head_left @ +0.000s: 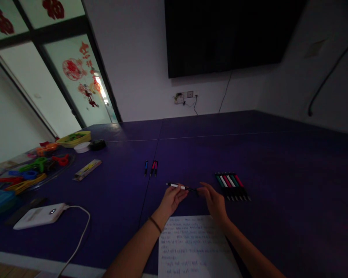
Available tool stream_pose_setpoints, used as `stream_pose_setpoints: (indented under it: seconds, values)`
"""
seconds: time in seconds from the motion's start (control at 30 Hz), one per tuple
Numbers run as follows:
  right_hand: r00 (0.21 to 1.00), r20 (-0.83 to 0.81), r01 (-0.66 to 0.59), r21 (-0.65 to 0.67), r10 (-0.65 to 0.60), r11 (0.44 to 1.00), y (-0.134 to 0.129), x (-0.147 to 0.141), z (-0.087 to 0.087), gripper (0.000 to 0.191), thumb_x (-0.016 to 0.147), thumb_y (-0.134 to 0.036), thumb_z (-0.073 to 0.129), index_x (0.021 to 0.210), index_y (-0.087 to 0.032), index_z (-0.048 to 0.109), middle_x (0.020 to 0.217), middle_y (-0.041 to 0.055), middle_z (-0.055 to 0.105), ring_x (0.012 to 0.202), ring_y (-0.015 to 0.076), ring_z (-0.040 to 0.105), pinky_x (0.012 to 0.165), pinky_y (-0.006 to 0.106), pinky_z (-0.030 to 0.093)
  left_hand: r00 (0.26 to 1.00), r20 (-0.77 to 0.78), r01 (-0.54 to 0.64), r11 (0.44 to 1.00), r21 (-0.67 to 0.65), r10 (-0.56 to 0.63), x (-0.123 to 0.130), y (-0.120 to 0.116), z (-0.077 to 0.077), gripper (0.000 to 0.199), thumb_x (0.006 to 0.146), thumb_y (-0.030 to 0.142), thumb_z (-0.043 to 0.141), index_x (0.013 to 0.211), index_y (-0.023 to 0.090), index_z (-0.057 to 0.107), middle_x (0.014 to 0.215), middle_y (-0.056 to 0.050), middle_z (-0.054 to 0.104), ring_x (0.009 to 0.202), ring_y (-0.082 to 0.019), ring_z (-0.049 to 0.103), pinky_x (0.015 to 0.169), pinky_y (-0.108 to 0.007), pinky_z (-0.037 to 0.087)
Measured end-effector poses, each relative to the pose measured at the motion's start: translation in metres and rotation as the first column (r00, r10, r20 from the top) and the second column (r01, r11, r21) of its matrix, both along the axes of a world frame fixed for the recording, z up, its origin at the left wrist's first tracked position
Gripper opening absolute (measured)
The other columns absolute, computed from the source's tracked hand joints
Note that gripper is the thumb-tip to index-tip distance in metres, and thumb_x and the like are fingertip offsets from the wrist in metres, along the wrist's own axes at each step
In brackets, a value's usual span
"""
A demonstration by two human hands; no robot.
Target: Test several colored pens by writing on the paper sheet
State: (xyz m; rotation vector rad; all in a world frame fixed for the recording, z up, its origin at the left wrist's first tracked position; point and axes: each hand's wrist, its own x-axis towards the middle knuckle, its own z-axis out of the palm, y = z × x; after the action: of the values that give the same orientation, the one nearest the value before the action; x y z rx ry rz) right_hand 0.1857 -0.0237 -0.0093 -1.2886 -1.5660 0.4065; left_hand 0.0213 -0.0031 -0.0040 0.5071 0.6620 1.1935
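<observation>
A white pen with dark ends lies level in my left hand, whose fingers are closed round its barrel. At the pen's dark right end is my right hand, fingers bent; whether they grip that tip is hard to make out. Below both hands rests a sheet of handwritten paper. To the right, a row of several pens in green, white and red lies side by side. Ahead and to the left are a blue pen and two red-pink pens.
On the left stand a white power bank with a cable, a slim box, a tray of colourful clamps, a yellow basket and rolls of tape. A blue container sits at the left edge. A television hangs on the wall.
</observation>
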Motion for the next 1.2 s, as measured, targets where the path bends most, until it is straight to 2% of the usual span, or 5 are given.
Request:
stream_pose_setpoints:
  seconds: [0.1, 0.23, 0.53, 0.93, 1.2]
  values:
    - [0.974, 0.190, 0.105, 0.098, -0.122, 0.990, 0.005, 0.004, -0.002, 0.030, 0.081, -0.039, 0.040, 0.087, -0.017, 0.060, 0.078, 0.0070, 0.063, 0.071, 0.0187, 0.059, 0.065, 0.032, 0.047, 0.995, 0.060, -0.082, 0.996, -0.017, 0.083, -0.001, 0.003, 0.000, 0.019, 0.060, 0.022, 0.070, 0.071, 0.011, 0.058, 0.071, -0.005, 0.064, 0.069, -0.016, 0.063, 0.076, -0.029, 0.048]
    - [0.873, 0.449, 0.094, 0.222, -0.188, 0.970, 0.007, 0.003, -0.010, 0.025, 0.075, -0.041, 0.050, 0.078, -0.019, 0.063, 0.079, 0.0090, 0.059, 0.075, 0.0223, 0.051, 0.068, 0.038, 0.043, 0.987, 0.060, -0.144, 0.988, -0.064, 0.148, -0.003, 0.005, 0.002, 0.016, 0.063, 0.022, 0.068, 0.070, 0.010, 0.058, 0.069, -0.006, 0.064, 0.069, -0.016, 0.063, 0.074, -0.027, 0.048]
    - [0.830, 0.554, -0.050, 0.201, -0.071, 0.978, 0.013, -0.002, -0.021, 0.025, 0.077, -0.012, 0.044, 0.087, -0.023, 0.064, 0.086, 0.0059, 0.061, 0.080, 0.0206, 0.047, 0.069, 0.035, 0.044, 0.986, 0.060, -0.153, 0.985, -0.082, 0.158, -0.001, 0.006, -0.001, 0.011, 0.066, 0.018, 0.066, 0.067, 0.010, 0.057, 0.068, -0.006, 0.063, 0.066, -0.015, 0.063, 0.071, -0.026, 0.050]
    - [0.846, 0.526, 0.004, 0.165, -0.092, 0.986, 0.013, -0.002, -0.019, 0.017, 0.078, -0.020, 0.046, 0.077, -0.021, 0.063, 0.072, 0.0062, 0.061, 0.071, 0.0198, 0.050, 0.067, 0.034, 0.043, 0.981, 0.037, -0.189, 0.978, -0.085, 0.192, -0.003, 0.007, -0.001, 0.013, 0.064, 0.019, 0.067, 0.065, 0.012, 0.057, 0.066, -0.004, 0.063, 0.068, -0.015, 0.063, 0.072, -0.026, 0.049]
    - [0.984, 0.144, 0.080, 0.191, -0.108, 0.978, 0.008, -0.003, -0.005, 0.025, 0.084, -0.029, 0.039, 0.090, -0.018, 0.060, 0.085, 0.0069, 0.057, 0.077, 0.0167, 0.056, 0.071, 0.030, 0.046, 0.977, 0.064, -0.200, 0.977, -0.068, 0.205, -0.002, 0.008, -0.004, 0.018, 0.059, 0.022, 0.071, 0.063, 0.013, 0.055, 0.064, -0.002, 0.062, 0.067, -0.014, 0.062, 0.074, -0.027, 0.048]
